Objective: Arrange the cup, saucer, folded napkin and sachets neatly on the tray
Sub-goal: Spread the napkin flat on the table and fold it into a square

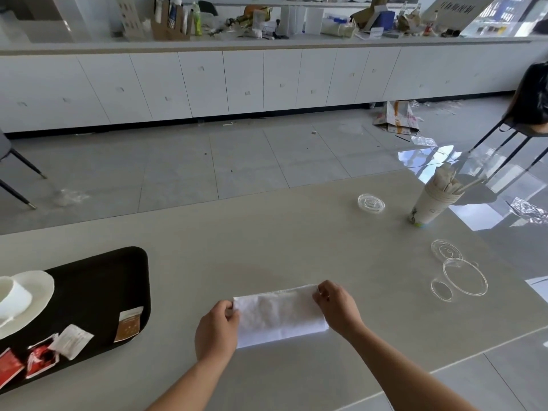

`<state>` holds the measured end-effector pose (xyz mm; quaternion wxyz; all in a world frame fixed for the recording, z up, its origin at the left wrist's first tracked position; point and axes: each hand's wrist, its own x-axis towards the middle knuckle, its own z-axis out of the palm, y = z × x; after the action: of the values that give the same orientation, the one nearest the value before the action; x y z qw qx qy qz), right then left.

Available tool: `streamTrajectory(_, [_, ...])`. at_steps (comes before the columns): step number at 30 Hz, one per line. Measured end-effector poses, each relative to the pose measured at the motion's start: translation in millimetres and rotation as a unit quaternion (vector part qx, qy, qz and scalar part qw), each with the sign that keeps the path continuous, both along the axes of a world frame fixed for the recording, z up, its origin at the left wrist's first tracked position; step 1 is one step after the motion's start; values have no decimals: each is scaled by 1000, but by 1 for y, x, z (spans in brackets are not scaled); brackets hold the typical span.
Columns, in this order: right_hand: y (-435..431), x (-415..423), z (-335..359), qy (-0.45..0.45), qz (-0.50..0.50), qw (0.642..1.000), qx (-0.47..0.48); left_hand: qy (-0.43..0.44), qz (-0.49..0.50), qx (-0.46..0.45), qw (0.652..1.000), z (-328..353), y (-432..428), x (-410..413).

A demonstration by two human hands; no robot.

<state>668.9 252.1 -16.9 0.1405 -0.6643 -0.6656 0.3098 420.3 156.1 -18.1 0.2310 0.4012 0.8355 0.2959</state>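
Note:
A white napkin [278, 315] lies folded into a long strip on the table in front of me. My left hand [218, 330] pinches its left end and my right hand [336, 307] pinches its upper right corner. At the far left sits the black tray [100, 292]. A white saucer [32, 295] rests on the tray with a white cup [12, 301] on it, both cut off by the frame edge. Several sachets lie on the tray: a brown one [129, 324], a white one [71, 341] and red ones [40, 360].
A stack of paper cups [433, 203] holding stirrers stands at the table's back right. Clear plastic lids [370, 203] [464, 275] lie near it. A chair [527, 114] stands beyond the table's right end; cabinets and a cluttered counter line the back wall.

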Motion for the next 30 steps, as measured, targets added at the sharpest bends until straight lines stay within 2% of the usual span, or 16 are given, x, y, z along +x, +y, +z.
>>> streamTrajectory(8, [11,-4,-11,-36,6,999,-7,-8,48,-42,998,-7,12,-2])
streamTrajectory(18, [20,-4,-16,-60,36,997,-11,-9,53,-45,998,-19,16,-2])
streamTrajectory(28, [20,-6,-20,-36,-8,999,-28,9,59,-28,998,-21,16,0])
streamTrajectory(30, [15,-5,-15,-27,-20,999,2,35,54,-2,998,-19,9,2])
